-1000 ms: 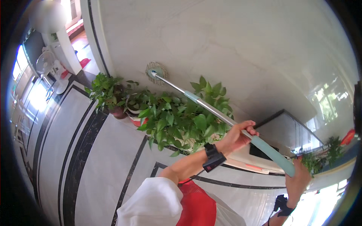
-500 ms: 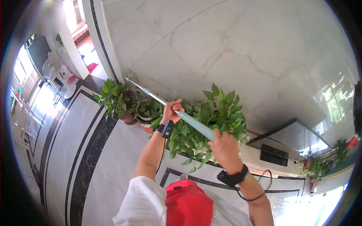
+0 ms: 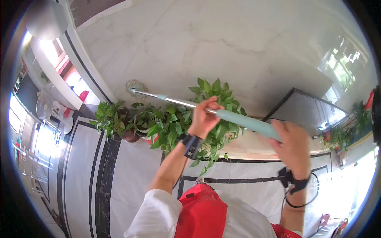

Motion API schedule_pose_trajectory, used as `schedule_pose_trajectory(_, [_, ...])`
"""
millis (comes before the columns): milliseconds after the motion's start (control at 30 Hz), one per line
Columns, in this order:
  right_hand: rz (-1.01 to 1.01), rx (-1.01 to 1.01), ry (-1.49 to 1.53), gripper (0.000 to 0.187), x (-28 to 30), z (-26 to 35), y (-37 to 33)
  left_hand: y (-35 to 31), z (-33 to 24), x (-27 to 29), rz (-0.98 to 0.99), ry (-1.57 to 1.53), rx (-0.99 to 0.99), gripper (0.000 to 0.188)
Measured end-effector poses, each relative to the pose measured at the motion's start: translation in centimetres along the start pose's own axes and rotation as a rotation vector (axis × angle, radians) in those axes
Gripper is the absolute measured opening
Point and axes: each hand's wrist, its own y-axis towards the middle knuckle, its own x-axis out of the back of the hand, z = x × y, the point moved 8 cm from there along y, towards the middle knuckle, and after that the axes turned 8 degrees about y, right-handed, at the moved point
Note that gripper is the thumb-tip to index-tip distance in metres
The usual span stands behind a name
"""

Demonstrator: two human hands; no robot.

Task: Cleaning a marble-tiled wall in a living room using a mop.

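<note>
A long-handled mop [image 3: 250,123] with a pale green grip and a silver pole slants across the view. Its round, fringed head [image 3: 137,88] rests against the marbled wall at the left. My left hand [image 3: 206,117] wraps around the pole where it meets the green grip. Farther right, my right hand [image 3: 293,147] is closed over the grip's thick end. Below the pole spreads a leafy green potted plant [image 3: 178,127], with its trailing leaves close to my left forearm.
Another potted plant [image 3: 109,119] stands by the wall at the left. A television [image 3: 303,111] is at the right, with more greenery [image 3: 339,133] beyond it. A white standing fan [image 3: 44,107] is at the far left. Dark stripes cross the light tiled floor [image 3: 131,186].
Both hands and the green grip have moved to the right, and the pole lies flatter. The mop head has shifted along the wall, away from the corner. My view has turned somewhat.
</note>
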Motion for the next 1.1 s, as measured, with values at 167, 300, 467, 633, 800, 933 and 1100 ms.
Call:
schedule_pose_trajectory(167, [-0.022,-0.247,-0.044,0.051,8.0,-8.0,-9.6,-1.9,14.2,-7.9,0.161,0.142,0.169,0.010])
schedule_pose_trajectory(300, [0.061,-0.612,-0.078,0.056,14.2,-13.4,-19.0,-5.1,24.8,-13.6,0.327,0.066,0.354,0.010])
schedule_pose_trajectory(467, [-0.148,-0.372,-0.476,0.051,19.8,-12.0,-26.6,-9.1,33.7,-17.5,0.493,-0.004,0.533,0.010])
schedule_pose_trajectory(633, [-0.136,-0.558,-0.573,0.047,23.0,-11.1,-34.6,-13.8,39.3,-19.8,0.594,-0.020,0.641,0.012])
schedule_pose_trajectory(800, [-0.172,-0.644,-0.592,0.045,24.1,-9.3,-41.1,-17.9,43.5,-20.7,0.676,0.015,0.769,0.012])
schedule_pose_trajectory(933, [-0.209,-0.871,-0.481,0.048,23.1,-9.2,-47.3,-20.3,46.2,-20.4,0.658,0.079,0.882,0.012])
schedule_pose_trajectory(1100, [-0.413,-0.935,-0.069,0.052,19.1,-10.1,-50.6,-21.4,47.6,-20.1,0.681,0.221,0.954,0.014])
